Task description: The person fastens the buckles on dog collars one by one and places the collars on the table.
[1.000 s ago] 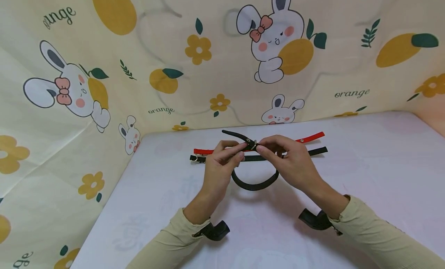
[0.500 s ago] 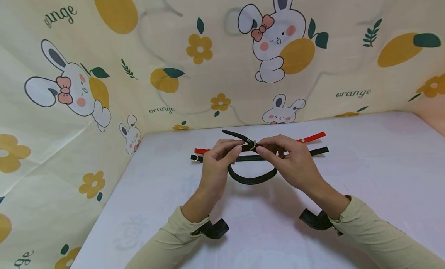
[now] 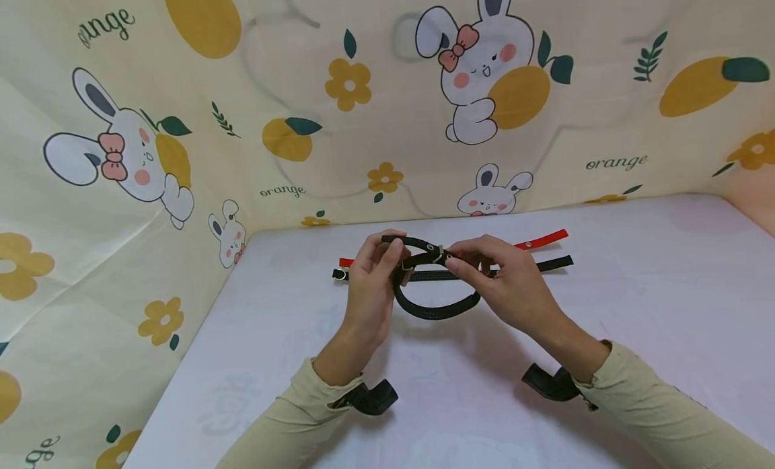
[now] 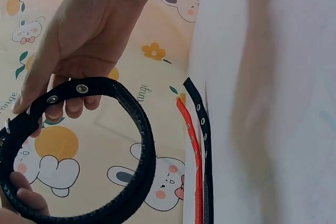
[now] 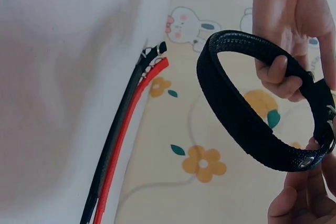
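Observation:
A black collar with metal eyelets (image 3: 437, 313) is held up above the table, bent into a round loop. Its silvery buckle (image 3: 440, 254) faces the far side, and the strap passes through it. My left hand (image 3: 371, 294) pinches the strap's free end between thumb and fingers at the loop's left. Close beside the buckle, my right hand (image 3: 514, 280) grips the band with thumb and fingertips. In the right wrist view the collar (image 5: 236, 116) shows its wide outer face, with an eyelet near the right hand's fingers (image 5: 314, 182).
Behind the hands, a red strap (image 3: 545, 240) and a black strap with a buckle (image 3: 432, 276) lie side by side across the white table (image 3: 272, 388). A printed cloth (image 3: 363, 132) hangs along the back. Black wrist devices (image 3: 378, 396) stick out below both sleeves.
My left hand has shifted left and up from beside the buckle to the strap's free end, which now curves down more. The loop has tilted slightly left. My right hand stays put.

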